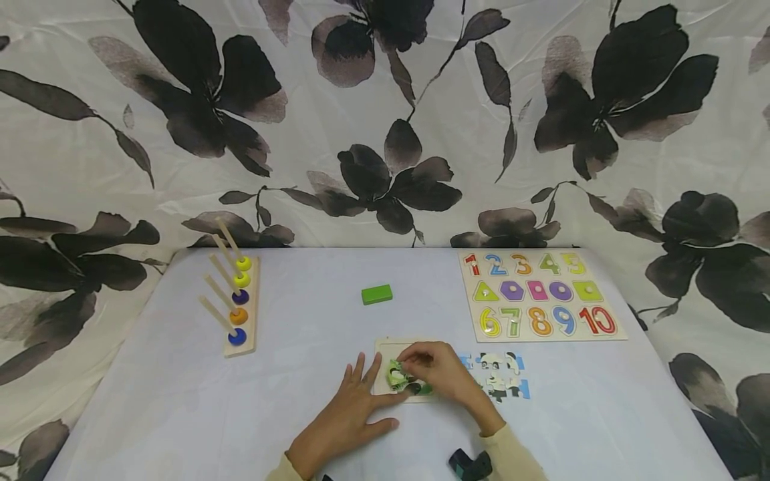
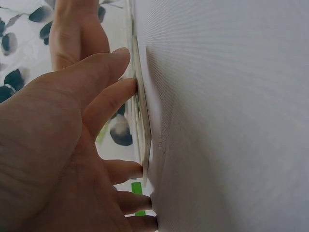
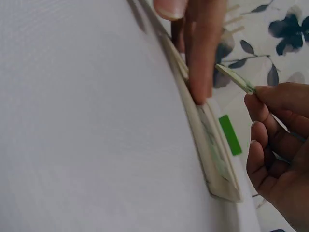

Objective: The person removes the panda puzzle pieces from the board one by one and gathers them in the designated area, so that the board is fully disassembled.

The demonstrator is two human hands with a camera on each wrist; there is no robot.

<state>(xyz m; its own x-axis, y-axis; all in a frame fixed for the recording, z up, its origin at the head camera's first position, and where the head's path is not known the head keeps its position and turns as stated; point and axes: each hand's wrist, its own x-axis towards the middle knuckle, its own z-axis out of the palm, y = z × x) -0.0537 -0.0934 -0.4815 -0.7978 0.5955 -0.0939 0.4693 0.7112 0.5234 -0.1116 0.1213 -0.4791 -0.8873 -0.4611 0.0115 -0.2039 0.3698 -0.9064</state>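
A small wooden puzzle board [image 1: 385,349] lies near the front of the table, with green pieces in it. My left hand [image 1: 355,411] spreads over its left and front edge, fingertips resting on the rim. Between thumb and forefinger, my right hand [image 1: 442,371] pinches a thin green puzzle piece [image 3: 235,79], tilted above the board. The right wrist view shows a gap between this piece and the board [image 3: 200,140]. Beside the right hand, on the table, are white, black and blue panda puzzle pieces [image 1: 499,377], partly hidden by that hand.
A peg stacker [image 1: 254,307] with coloured rings stands at the left. A green block [image 1: 376,294] lies toward the back middle. At the back right is a number and shape board [image 1: 469,327]. A floral cloth [image 1: 289,153] hangs behind the white table [image 1: 180,401].
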